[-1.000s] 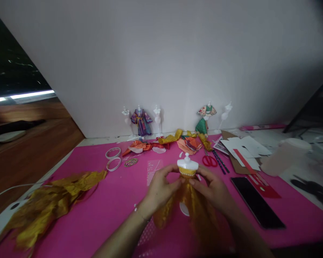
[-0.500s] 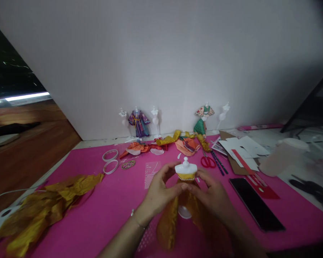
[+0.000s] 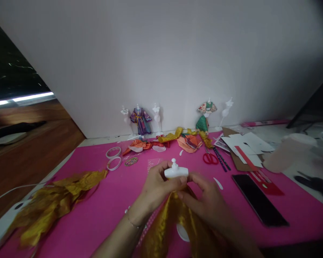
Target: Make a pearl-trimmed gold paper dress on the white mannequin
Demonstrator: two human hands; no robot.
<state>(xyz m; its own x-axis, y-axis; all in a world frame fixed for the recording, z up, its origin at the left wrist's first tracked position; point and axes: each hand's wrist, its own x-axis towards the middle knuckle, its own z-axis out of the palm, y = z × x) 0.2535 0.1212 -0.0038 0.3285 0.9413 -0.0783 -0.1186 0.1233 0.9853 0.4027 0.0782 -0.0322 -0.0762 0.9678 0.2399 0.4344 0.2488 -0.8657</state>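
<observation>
Between my hands stands a miniature white dress form (image 3: 176, 172) with a knob on its neck, draped in shiny gold fabric (image 3: 161, 224). My left hand (image 3: 158, 186) grips it from the left, thumb across the chest just below the shoulders. My right hand (image 3: 204, 199) closes on the gold fabric at the right side, thumb and fingers near the waist. The fabric hangs in two long panels, and between them the round white base (image 3: 182, 232) shows. My left thumb covers most of the bodice.
Crumpled gold fabric (image 3: 61, 199) lies at left, near tape rolls (image 3: 113, 163). Behind are fabric scraps (image 3: 190, 142), red scissors (image 3: 210, 158) and small mannequins, one in a purple robe (image 3: 140, 120). A phone (image 3: 260, 200), paper pieces (image 3: 249, 147) and a jar (image 3: 288, 152) sit at right.
The dress form has shifted left and tilted in my hands. The pearl trim at its waist, visible before, is now hidden. The gold panels come nearer the camera.
</observation>
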